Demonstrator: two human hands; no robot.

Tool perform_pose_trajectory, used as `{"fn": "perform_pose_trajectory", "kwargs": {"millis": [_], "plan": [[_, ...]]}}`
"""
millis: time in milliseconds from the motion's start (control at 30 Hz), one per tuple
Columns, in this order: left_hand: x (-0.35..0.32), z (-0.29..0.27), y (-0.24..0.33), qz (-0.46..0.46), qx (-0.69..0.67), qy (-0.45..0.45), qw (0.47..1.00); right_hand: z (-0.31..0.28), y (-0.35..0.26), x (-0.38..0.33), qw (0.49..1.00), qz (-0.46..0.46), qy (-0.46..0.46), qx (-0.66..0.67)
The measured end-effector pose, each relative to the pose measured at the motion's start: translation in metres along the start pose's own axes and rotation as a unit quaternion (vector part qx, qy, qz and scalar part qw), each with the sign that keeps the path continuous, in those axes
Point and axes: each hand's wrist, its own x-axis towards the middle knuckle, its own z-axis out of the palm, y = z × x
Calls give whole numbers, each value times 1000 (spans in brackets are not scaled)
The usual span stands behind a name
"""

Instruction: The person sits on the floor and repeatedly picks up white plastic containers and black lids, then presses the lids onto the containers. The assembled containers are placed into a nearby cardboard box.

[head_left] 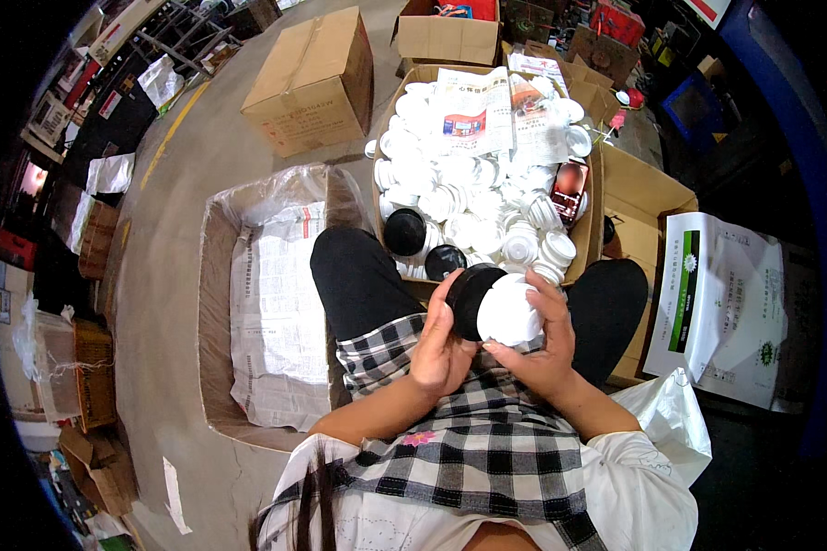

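Here, the landmark is the open cardboard box of white plastic jars and lids [590, 241] that stands just beyond the person's knees. Far to its left, at the rim of the view, wicker baskets [90, 367] stand beside a white plastic bag [29, 338]. Nearer, immediately left of the jar box, lies a shallow cardboard box lined with newspaper and clear plastic film [276, 303]; its floor shows only the paper. Behind that, up and left of the jar box, sits a closed brown cardboard carton [314, 81] on the grey concrete floor [165, 275].

In front of the jar box, over the lap, the left hand [441, 344] is curled around a round black plastic lid [470, 296], fingers and thumb closed on its edge. The lid touches a round white plastic jar [508, 313], which the right hand [547, 344] grips, fingers wrapped over its top and side. Both pieces are held together just before the near wall of the jar box, above the checked fabric [487, 441] across the lap.

Inside the jar box, two more black lids [404, 231] lie at its near left corner, and sheets of newspaper [487, 110] cover the far part of the heap. Right of the jar box, a white paper sack with a green stripe [721, 308] leans over a flattened carton.
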Motion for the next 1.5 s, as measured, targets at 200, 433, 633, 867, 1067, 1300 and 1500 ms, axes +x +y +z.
{"fn": "perform_pose_trajectory", "kwargs": {"millis": [200,433,633,867,1067,1300,1500], "plan": [[-3,4,-10,66,37,-33,997,4,-8,2,1000,8,14,-11],[-8,10,-11,46,32,-34,998,10,-5,0,1000,22,19,12],[-8,11,-13,54,79,-19,995,12,-4,-1,999,13,24,17],[-9,11,-18,54,147,-24,987,23,7,-8,998,13,41,34],[-6,-5,-20,89,255,-42,962,30,19,-14,997,-24,16,71],[-4,-9,-19,78,297,3,952,37,30,-7,869,260,100,408],[-3,-19,-32,138,458,-12,878,29,36,-1,877,364,60,307]]}}
